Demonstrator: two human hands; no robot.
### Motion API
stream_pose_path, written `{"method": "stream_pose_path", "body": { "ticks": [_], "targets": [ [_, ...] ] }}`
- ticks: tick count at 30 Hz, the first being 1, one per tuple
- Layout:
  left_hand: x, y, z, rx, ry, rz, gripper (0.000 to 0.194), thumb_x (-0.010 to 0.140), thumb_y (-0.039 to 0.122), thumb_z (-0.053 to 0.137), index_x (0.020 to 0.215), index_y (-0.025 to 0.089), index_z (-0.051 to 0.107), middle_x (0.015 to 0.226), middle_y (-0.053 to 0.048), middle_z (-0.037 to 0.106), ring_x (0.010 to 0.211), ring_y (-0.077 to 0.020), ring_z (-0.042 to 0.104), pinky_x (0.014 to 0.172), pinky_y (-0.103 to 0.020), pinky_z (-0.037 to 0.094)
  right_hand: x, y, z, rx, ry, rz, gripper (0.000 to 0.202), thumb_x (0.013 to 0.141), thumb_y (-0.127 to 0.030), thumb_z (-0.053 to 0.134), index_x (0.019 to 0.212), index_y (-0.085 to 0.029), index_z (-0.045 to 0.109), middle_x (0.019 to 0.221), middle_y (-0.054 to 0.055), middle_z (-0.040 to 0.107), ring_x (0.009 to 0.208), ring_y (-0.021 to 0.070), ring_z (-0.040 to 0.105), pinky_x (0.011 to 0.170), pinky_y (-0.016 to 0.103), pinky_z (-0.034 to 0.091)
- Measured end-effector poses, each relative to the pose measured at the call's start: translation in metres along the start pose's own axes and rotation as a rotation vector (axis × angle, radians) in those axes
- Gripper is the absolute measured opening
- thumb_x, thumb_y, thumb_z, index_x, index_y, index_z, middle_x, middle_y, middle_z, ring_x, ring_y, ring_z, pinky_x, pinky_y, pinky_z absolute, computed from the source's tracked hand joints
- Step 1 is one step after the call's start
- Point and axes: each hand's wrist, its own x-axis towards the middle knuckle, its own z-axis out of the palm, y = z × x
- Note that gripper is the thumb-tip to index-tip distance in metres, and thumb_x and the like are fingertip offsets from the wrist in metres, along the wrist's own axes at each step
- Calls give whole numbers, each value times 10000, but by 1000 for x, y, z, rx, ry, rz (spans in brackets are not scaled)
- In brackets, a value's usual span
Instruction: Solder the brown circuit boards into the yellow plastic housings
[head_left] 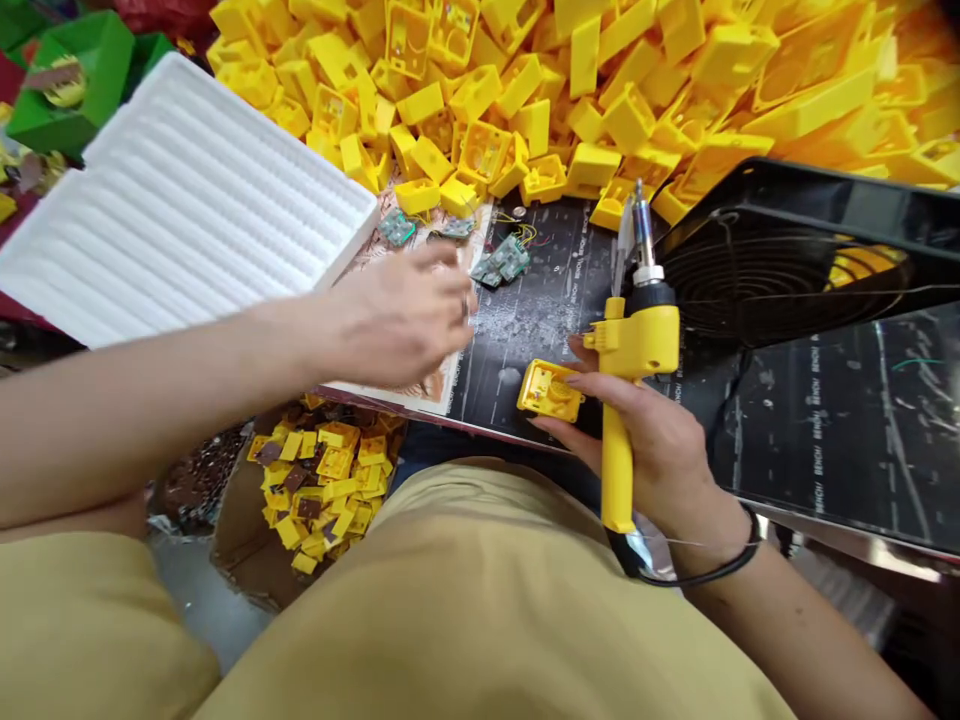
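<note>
My right hand [660, 440] is closed on a yellow soldering gun [637, 345], its metal tip pointing up and away. Between the fingertips of that same hand is a small open yellow plastic case [551, 390], with small parts inside. My left hand [405, 315] hovers over the bench edge, its fingers bent and smeared by motion; whether they grip anything is unclear. Close to its fingers lie green circuit boards [504, 262] with thin wires. Another circuit board [396, 228] lies beyond the hand, beside the white foam tray.
A large heap of yellow plastic cases [480, 95] covers the back. At left lies a ridged white foam tray [195, 200], with a green bin [75, 80] behind it. A black fan [795, 250] stands at right. Below the bench edge, a cardboard box [244, 540] holds yellow pieces.
</note>
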Motion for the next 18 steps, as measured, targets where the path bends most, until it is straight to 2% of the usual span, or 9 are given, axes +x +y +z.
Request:
{"method": "stream_pose_path", "body": {
  "ticks": [2,4,5,8,10,12,15,18],
  "targets": [
    [-10,20,24,-35,86,134,296,939,130,430,922,216,713,1282,-78,693,1346,-249,546,1240,-485,323,3,-5,4,3,-6,-25,407,872,-296,753,1210,-217,541,1028,77,725,888,213,728,724,316,597],
    [-24,30,38,-104,194,108,333,962,102,403,1092,220,686,1475,-43,572,1465,-220,422,1260,-469,282,5,-5,6,1,-29,-63,391,870,-282,753,1197,-200,555,981,70,732,849,207,729,719,311,595],
    [-31,31,41,-155,261,64,371,960,86,390,1187,218,653,1500,-46,548,1465,-217,422,1244,-465,304,6,-4,7,3,-43,-77,392,865,-273,757,1193,-190,558,990,79,734,861,210,731,738,315,598],
    [-46,28,42,-365,447,-199,443,927,97,407,1330,184,571,1378,-82,639,1289,-216,589,1103,-408,451,5,2,5,12,-41,-100,447,824,-283,798,1185,-176,557,1078,125,733,983,245,727,854,367,602],
    [-45,27,40,-473,476,-448,373,930,205,461,1266,173,620,1242,-87,697,1127,-225,656,999,-384,500,3,3,3,11,-7,-102,489,790,-275,828,1187,-175,560,1125,143,728,1020,256,723,890,388,599],
    [-36,28,40,-500,449,-618,321,934,332,515,1160,174,678,1122,-92,717,1032,-248,664,960,-404,496,3,2,1,5,44,-96,498,760,-239,850,1170,-172,575,1131,147,731,1010,252,729,856,366,608],
    [-12,37,43,-400,386,-711,386,911,468,553,1057,145,707,1042,-136,702,1042,-316,629,954,-476,461,2,-4,-5,1,129,-81,446,743,-166,853,1112,-166,602,1071,132,751,972,228,739,801,309,610],
    [10,47,50,-288,369,-760,449,877,508,583,1047,109,699,1051,-178,688,1100,-381,583,942,-528,432,1,-7,-13,-20,190,-86,391,736,-102,843,1054,-179,629,947,69,773,838,180,750,708,243,590]
  ]
}}
